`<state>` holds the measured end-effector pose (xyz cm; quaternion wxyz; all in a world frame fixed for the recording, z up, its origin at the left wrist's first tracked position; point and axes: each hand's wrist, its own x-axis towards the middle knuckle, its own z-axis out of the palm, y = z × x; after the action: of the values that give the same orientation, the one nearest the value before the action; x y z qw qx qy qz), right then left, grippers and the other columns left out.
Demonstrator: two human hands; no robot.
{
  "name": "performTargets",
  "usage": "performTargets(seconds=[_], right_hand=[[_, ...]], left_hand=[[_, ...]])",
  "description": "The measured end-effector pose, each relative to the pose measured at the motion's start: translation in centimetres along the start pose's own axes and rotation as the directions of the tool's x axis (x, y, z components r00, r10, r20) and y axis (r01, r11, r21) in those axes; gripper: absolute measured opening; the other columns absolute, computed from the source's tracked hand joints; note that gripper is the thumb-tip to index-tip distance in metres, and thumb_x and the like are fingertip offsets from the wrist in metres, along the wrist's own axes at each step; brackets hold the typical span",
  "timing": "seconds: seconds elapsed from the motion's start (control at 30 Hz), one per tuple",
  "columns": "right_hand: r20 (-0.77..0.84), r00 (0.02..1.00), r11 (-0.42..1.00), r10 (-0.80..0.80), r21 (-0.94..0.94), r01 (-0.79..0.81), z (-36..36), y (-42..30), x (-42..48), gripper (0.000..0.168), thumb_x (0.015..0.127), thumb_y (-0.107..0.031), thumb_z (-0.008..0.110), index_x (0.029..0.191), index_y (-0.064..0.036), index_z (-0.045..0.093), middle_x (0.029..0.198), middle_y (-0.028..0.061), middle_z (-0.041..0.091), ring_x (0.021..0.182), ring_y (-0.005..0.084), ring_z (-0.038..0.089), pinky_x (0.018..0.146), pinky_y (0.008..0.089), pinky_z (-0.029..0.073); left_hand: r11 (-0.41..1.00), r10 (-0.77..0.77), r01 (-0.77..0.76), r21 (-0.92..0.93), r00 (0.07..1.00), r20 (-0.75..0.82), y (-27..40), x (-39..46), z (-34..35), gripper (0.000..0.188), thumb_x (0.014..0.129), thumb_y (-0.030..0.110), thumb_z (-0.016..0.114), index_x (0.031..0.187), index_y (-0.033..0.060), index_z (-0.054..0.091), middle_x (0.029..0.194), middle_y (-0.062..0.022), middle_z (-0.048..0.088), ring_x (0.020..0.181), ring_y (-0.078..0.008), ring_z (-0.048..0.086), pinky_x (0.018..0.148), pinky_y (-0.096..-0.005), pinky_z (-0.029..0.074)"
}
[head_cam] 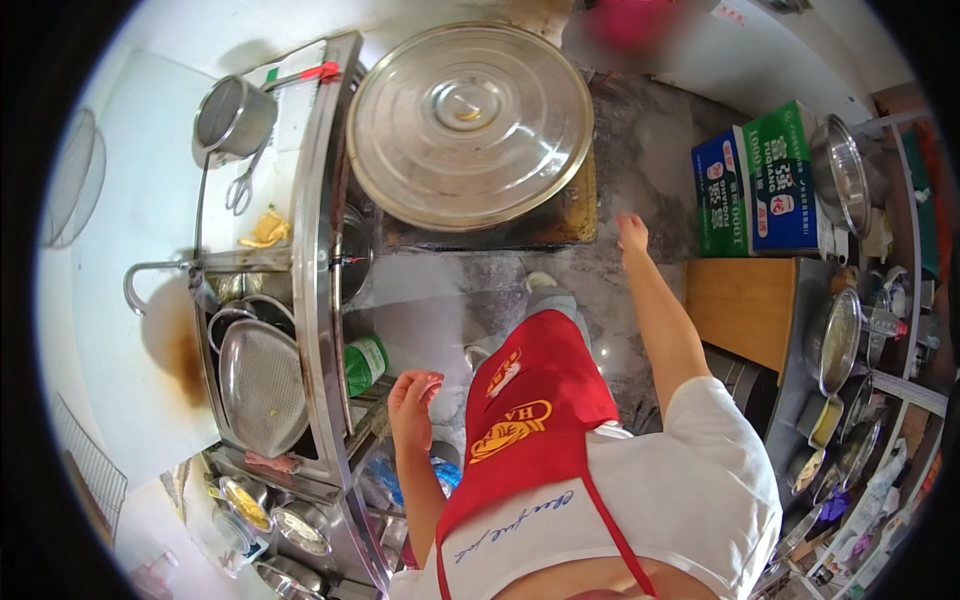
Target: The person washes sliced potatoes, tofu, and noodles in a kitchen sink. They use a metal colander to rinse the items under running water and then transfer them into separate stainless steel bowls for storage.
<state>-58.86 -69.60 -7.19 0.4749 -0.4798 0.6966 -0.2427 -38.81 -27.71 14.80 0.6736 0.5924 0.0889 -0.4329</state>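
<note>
My left hand (414, 405) is raised beside my red apron (536, 427), fingers loosely curled and nothing visible in them. It is nearest to a green-labelled bottle (366, 364) under the steel sink counter, without touching it. My right hand (633, 232) reaches forward over the floor with bent fingers, and I see no object in it. Ahead and left of that hand, a large round metal lid (405, 142) covers a vessel on a low, dark-stained stand (577, 206). The vessel itself is mostly hidden under the lid.
Along the left, the sink counter (319, 300) carries a deep pot (238, 116), scissors (240, 191), a yellow cloth-like item (266, 229) and a perforated tray (262, 382). Printed cartons (780, 187) sit on a wooden-sided unit (739, 300) at right, by metal bowls (838, 341). A blurred person (630, 30) stands ahead.
</note>
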Motion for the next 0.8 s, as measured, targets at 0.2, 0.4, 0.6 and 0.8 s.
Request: performTargets(seconds=[0.2,0.4,0.6,0.8], right_hand=[[0.194,0.977,0.996,-0.086,-0.003,0.089,7.7,3.0,21.3,0.035,0.085,-0.029,0.050,0.114,-0.010,0.053,0.108,0.0028,0.057,0.101,0.0124,0.049,0.082,0.0305,0.039],[0.371,0.909,0.974,0.187,0.051,-0.222,10.7,-6.8,23.2,0.048,0.088,-0.035,0.045,0.130,-0.014,0.037,0.131,0.0063,0.041,0.109,0.0175,0.043,0.094,0.0276,0.030],[0.420,0.906,0.999,-0.045,0.030,0.036,14.5,-1.0,29.6,0.041,0.089,-0.041,0.041,0.124,-0.019,0.045,0.113,0.0054,0.053,0.089,0.0178,0.053,0.077,0.0368,0.042],[0.337,0.935,0.974,0.113,-0.221,-0.038,15.7,0.7,32.6,0.052,0.084,-0.049,0.041,0.121,-0.013,0.047,0.102,0.0060,0.057,0.076,0.0165,0.056,0.063,0.0325,0.044]], left_hand=[[0.979,-0.204,0.200,0.045,0.967,0.154,-2.7,3.3,10.6,0.014,0.082,0.012,0.054,0.084,-0.0015,0.058,0.087,-0.0116,0.062,0.083,-0.0183,0.058,0.081,-0.0307,0.043],[0.915,-0.403,0.403,-0.001,0.914,0.052,-6.3,5.7,18.1,0.017,0.084,0.014,0.052,0.088,-0.0015,0.058,0.089,-0.0118,0.061,0.091,-0.0234,0.057,0.088,-0.0354,0.041],[0.932,-0.361,0.358,-0.059,0.932,-0.036,-5.4,7.0,20.7,0.016,0.086,0.011,0.051,0.087,-0.0034,0.058,0.091,-0.0128,0.061,0.092,-0.0218,0.058,0.087,-0.0335,0.043],[0.941,-0.333,0.330,-0.069,0.943,-0.024,-4.4,8.0,22.4,0.015,0.086,0.011,0.050,0.086,-0.0023,0.057,0.089,-0.0111,0.061,0.091,-0.0200,0.058,0.087,-0.0325,0.043]])
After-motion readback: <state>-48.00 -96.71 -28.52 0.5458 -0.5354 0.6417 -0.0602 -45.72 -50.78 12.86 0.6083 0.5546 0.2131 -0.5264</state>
